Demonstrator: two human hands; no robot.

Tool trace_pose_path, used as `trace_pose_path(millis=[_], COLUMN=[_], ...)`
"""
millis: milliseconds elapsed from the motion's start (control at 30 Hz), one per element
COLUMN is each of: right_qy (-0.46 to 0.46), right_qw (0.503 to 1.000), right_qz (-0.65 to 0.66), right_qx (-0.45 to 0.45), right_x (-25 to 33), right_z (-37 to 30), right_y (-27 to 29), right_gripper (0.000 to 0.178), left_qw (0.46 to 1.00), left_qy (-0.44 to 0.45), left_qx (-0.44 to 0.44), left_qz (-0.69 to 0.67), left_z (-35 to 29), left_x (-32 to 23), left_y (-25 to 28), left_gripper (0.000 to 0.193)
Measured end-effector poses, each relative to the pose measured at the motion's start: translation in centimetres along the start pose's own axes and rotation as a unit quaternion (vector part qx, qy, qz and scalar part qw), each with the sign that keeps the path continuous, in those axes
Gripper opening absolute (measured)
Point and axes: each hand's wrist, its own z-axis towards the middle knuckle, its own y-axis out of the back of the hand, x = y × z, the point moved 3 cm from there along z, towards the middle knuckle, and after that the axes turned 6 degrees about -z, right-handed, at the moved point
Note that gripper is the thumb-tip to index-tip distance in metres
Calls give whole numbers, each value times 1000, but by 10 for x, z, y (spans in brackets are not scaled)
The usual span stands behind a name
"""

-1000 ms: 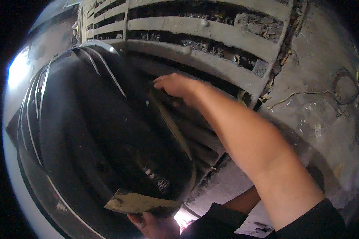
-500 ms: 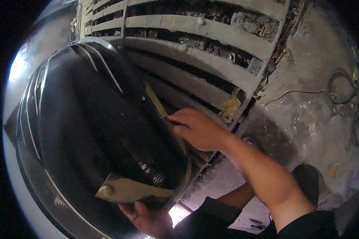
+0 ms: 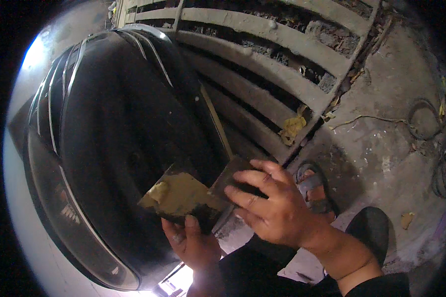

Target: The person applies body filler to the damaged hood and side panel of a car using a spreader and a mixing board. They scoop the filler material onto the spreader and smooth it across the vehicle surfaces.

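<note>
My left hand point(image 3: 196, 242) grips the near edge of a flat dark plate point(image 3: 210, 218), thumb on top. Tan putty point(image 3: 183, 190) is smeared over the plate, with a thicker lump at its left corner. My right hand point(image 3: 277, 208) pinches a thin dark putty spreader point(image 3: 235, 175). The spreader's lower edge is at the plate's right side; whether it touches the putty I cannot tell. Both hands are above the near right part of a black car panel point(image 3: 119, 143). A narrow tan putty strip point(image 3: 215, 119) runs down the panel's right edge.
A headlight point(image 3: 69, 218) and chrome trim line the car's left side. Right of the car is a slatted grate point(image 3: 262, 64) with dry leaves point(image 3: 293, 127) on it. My sandalled foot point(image 3: 314, 190) stands on the concrete floor. A coiled cable point(image 3: 425, 119) lies at far right.
My right hand has come away from the car's right edge, down to the plate with the spreader. The plate in my left hand has shifted a little up and right in view.
</note>
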Motion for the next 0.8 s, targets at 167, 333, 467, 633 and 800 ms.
trace_pose_path(millis=[167, 333, 467, 633, 800], right_qy=[35, -203, -354, -484, -483], right_qw=[993, 957, 818, 675, 659], right_qz=[-60, 147, 360, 477, 492], right_qx=[98, 150, 275, 286, 301], right_x=[1, -92, -146, -161, -163], right_z=[-21, -52, -75, -76, -55], right_y=[-11, -51, -95, -128, -142], right_gripper=[36, 39, 45, 52, 53], left_qw=[985, 860, 729, 660, 900], left_qy=[-2, -271, -391, -384, -224], left_qx=[-102, -28, 49, 2, -57], left_qz=[140, 432, 560, 646, 370], left_z=[-2, 5, 12, 7, 17], left_x=[-3, -28, -28, -23, -16], left_y=[7, 50, 43, 32, 36], left_gripper=[50, 51, 50, 52, 56])
